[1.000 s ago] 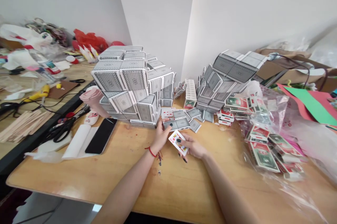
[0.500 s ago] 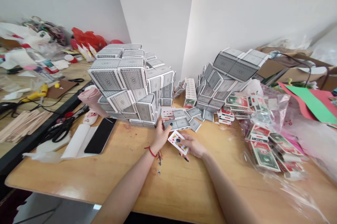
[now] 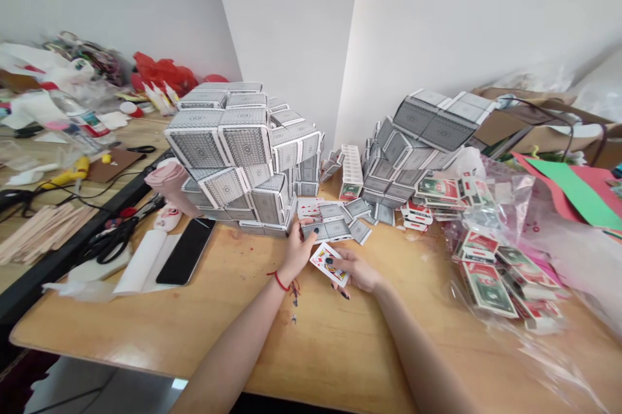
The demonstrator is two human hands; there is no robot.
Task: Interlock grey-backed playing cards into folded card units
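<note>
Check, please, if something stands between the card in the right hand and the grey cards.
Nothing visible blocks the gap between the card in the right hand and the grey cards. The left hand touches their left end, just beside the gap.

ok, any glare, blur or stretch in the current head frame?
Head view, lower left: glare on the table; head view, right edge: plastic bag looks stretched, soft; head view, centre: playing card in right hand fairly sharp.
</note>
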